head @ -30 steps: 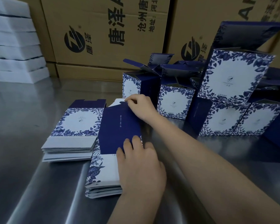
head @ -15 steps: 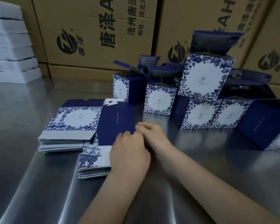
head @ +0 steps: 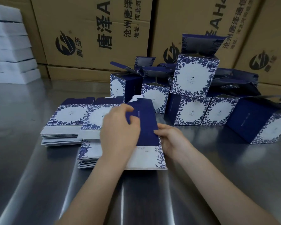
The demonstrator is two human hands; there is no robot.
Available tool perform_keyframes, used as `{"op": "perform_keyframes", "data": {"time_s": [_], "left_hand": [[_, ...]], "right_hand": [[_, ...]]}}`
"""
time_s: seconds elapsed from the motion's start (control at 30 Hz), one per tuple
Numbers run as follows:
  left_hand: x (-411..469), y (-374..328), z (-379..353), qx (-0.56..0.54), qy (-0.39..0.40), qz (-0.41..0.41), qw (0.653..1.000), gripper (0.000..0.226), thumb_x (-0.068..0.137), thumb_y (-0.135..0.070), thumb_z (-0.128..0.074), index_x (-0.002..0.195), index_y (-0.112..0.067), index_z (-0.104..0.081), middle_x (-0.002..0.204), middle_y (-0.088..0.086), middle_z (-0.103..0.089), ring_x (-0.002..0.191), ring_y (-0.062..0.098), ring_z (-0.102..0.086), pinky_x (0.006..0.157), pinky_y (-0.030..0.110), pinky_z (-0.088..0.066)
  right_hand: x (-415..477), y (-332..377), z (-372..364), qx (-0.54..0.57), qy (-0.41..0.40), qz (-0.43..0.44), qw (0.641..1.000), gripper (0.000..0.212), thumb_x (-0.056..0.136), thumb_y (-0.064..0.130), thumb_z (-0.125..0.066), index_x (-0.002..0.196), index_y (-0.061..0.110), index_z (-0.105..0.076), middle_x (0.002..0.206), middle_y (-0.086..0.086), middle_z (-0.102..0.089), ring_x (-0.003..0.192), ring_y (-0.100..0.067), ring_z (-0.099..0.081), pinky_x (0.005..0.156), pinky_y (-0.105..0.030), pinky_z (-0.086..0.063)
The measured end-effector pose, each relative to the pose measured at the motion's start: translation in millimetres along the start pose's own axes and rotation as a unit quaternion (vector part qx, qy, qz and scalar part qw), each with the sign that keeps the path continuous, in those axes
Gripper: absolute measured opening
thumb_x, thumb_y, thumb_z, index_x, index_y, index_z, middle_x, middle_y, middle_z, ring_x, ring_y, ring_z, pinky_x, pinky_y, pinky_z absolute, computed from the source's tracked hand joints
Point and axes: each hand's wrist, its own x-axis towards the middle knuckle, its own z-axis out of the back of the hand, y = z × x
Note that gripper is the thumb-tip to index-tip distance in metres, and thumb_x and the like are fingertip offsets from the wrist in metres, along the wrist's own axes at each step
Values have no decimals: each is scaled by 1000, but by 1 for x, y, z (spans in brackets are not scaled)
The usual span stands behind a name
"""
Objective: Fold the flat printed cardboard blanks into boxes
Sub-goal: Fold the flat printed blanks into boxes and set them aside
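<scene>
Brown corrugated shipping cartons (head: 91,33) printed with black characters form the far wall; white foam slabs (head: 8,51) are stacked far left. Stainless-steel worktop (head: 39,184) carries everything. Folded boxes (head: 195,78), about eight, some with top flaps raised, cluster far right, one tipped on its side: this share of the task appears done. Two stacks of flat blanks (head: 68,125) remain at left, so much folding is left. One blank (head: 146,132), navy panel uppermost, is lifted off the near stack. Left hand (head: 118,132) pinches its left edge, thumb on top; right hand (head: 170,140) grips its right edge, fingers curled beneath.
</scene>
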Motion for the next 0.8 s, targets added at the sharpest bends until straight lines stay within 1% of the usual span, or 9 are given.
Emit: {"op": "perform_keyframes", "data": {"time_s": [0.1, 0.2, 0.37, 0.43, 0.5, 0.57, 0.67, 0.73, 0.8], "left_hand": [[19, 17, 9, 17, -46, 35, 998, 46, 86, -18, -59, 131, -18, -54, 135, 6, -54, 123, 28, -47, 99, 41, -40], [35, 30, 14, -1, -24, 133, 991, 68, 85, -23, -63, 147, -12, -36, 148, 13, -40, 133, 34, -39, 108, 48, -36], [44, 37, 14, -214, 37, 234, 948, 79, 92, -31, -58, 156, -25, -12, 159, 2, -26, 140, 28, -33, 112, 50, -32], [46, 35, 13, -240, 38, 213, 946, 73, 91, -32, -59, 154, -25, -22, 154, -3, -36, 139, 24, -37, 108, 47, -36], [48, 32, 13, -262, 43, 167, 950, 58, 89, -26, -62, 143, -27, -40, 130, -13, -55, 124, 17, -51, 89, 33, -44], [50, 33, 14, -270, 76, 110, 954, 66, 85, -15, -69, 141, -34, -40, 121, -20, -58, 113, 7, -57, 78, 23, -44], [46, 39, 12, -239, 136, 35, 961, 106, 78, -1, -76, 150, -48, -13, 148, -23, -36, 130, 4, -43, 95, 25, -45], [41, 42, 9, -223, 133, 0, 966, 115, 76, 2, -77, 151, -49, -6, 154, -26, -25, 139, 3, -32, 106, 31, -42], [37, 46, 4, -216, 100, -26, 971, 117, 74, 0, -80, 151, -49, -7, 154, -28, -25, 137, -7, -30, 103, 16, -40]], "right_hand": [[-10, 10, 9, 1, -20, 32, 999, 37, 91, -12, -41, 119, 0, -62, 112, -18, -70, 103, -34, -67, 85, -42, -57], [-20, 20, 14, -7, -29, 71, 997, 36, 92, -13, -41, 116, 4, -60, 105, -13, -73, 89, -24, -71, 72, -33, -59], [-30, 31, 13, -1, -49, 148, 988, 31, 94, -12, -41, 109, 9, -56, 94, -5, -76, 77, -15, -71, 65, -29, -59], [-33, 34, 12, 7, -53, 187, 981, 31, 95, -11, -39, 108, 13, -54, 97, -1, -75, 80, -13, -71, 63, -27, -58], [-35, 36, 11, 3, -64, 228, 972, 33, 96, -9, -37, 107, 17, -54, 100, 3, -75, 86, -11, -71, 66, -26, -58], [-37, 39, 12, 11, -78, 270, 960, 36, 95, -10, -37, 106, 20, -54, 99, 7, -75, 88, -8, -71, 67, -23, -57], [-40, 44, 14, 19, -94, 318, 943, 37, 95, -9, -38, 107, 21, -54, 98, 10, -75, 88, -5, -70, 69, -20, -55], [-41, 45, 14, 8, -100, 341, 935, 36, 94, -8, -38, 106, 22, -55, 98, 10, -74, 88, -4, -69, 70, -19, -54], [-40, 44, 13, -1, -104, 363, 926, 36, 94, -5, -39, 106, 24, -56, 98, 9, -74, 88, -4, -69, 70, -18, -53]]}}
